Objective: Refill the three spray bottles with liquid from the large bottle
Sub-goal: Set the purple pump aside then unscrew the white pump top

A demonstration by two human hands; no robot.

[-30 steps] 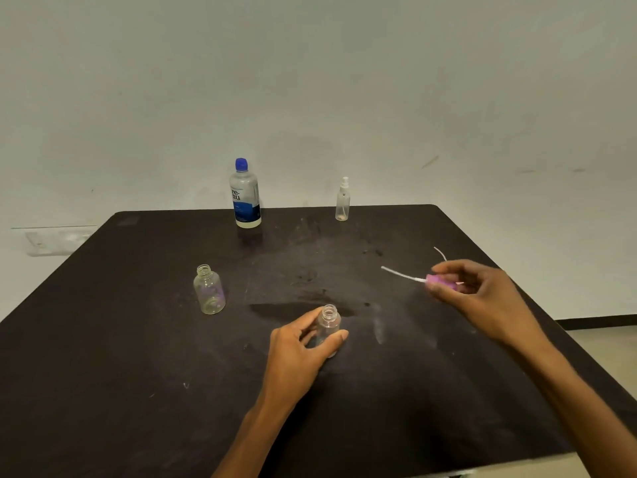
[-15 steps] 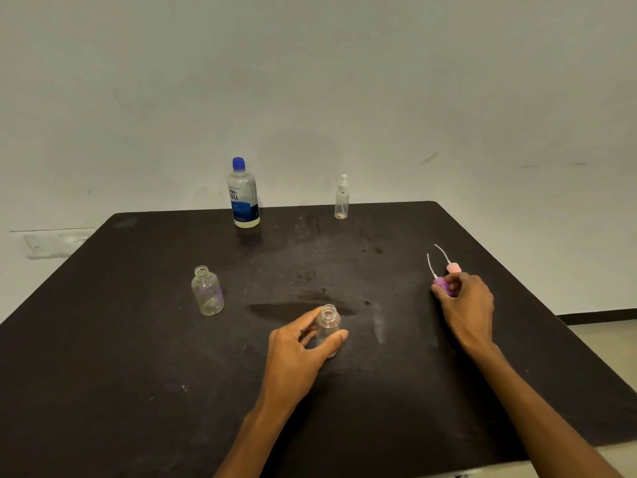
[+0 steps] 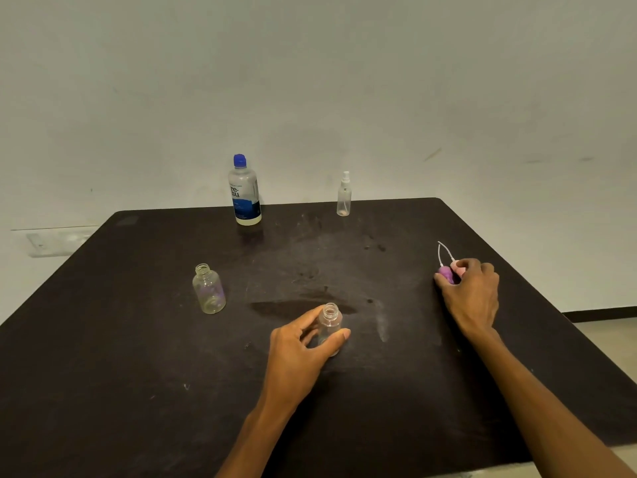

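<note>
My left hand (image 3: 303,350) holds a small clear uncapped bottle (image 3: 330,322) upright near the table's middle. Down on the table at the right, my right hand (image 3: 472,291) has its fingers curled round a purple spray cap (image 3: 445,272) lying next to a pink spray cap (image 3: 458,267), both with thin white tubes. A second uncapped clear bottle (image 3: 209,290) stands at the left. The large bottle (image 3: 244,191) with a blue cap stands at the back. A slim spray bottle (image 3: 344,194) with its nozzle on stands at the back right of it.
The dark table (image 3: 103,374) has a damp streak and smudges near its middle. Behind the table rises a plain pale wall, and the table's right edge drops to a light floor.
My right hand carried the purple spray cap to the right and lowered it to the table beside the pink cap. My left hand kept hold of the small bottle.
</note>
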